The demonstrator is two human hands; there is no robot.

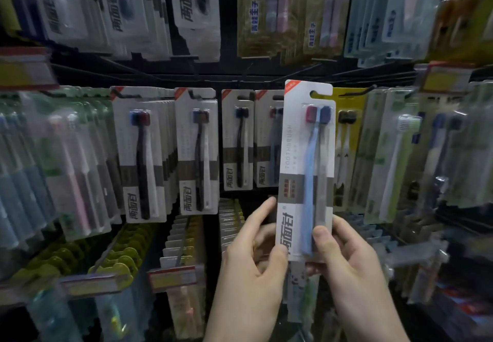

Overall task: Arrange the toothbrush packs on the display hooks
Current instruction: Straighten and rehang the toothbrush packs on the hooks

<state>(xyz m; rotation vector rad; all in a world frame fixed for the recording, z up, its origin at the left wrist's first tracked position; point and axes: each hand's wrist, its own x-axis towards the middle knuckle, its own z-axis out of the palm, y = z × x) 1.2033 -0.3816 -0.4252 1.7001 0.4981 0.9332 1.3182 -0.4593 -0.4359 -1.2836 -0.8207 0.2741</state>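
Note:
I hold a white toothbrush pack [296,154] upright in front of the display, with a blue and a grey brush inside. My left hand [253,256] pinches its lower left edge. My right hand [344,256] grips its lower right corner, thumb on the front. The hang hole at the pack's top sits level with the middle row's hooks, near a black hook [357,91] over yellow packs. Matching white packs [240,141] hang just left of it, with more rows [141,154] further left.
Upper hooks carry white packs [192,8] and gold packs [266,16]. Green and clear packs [394,154] hang at right, pink and blue ones [66,168] at left. Lower hooks hold yellow packs [120,259] and price tags [173,277].

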